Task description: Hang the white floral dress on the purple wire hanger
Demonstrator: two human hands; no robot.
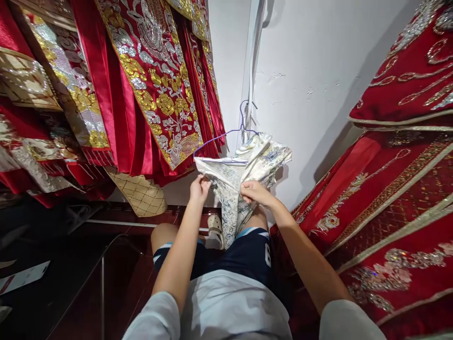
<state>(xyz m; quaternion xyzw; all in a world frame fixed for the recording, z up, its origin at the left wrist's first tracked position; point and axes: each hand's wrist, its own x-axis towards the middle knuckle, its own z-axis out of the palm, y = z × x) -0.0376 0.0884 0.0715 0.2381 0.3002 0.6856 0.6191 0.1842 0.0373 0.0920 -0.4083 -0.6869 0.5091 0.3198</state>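
Observation:
A white garment with a blue-grey floral pattern (230, 198) hangs from a purple wire hanger (226, 133), whose hook is at a vertical pole by the wall. One side of the garment covers the hanger's right arm; the hanger's left arm shows bare above the cloth. My left hand (200, 189) pinches the garment's left edge, below the hanger's left end. With closed fingers my right hand (255, 192) grips the cloth near its middle right. The garment's lower part drapes down between my knees.
Red garments with gold and silver embroidery (166, 94) hang at the left. More red beaded garments (399, 189) fill the right side. A white wall (304, 71) stands behind. At the lower left is a dark surface (53, 302) with a white card (24, 277).

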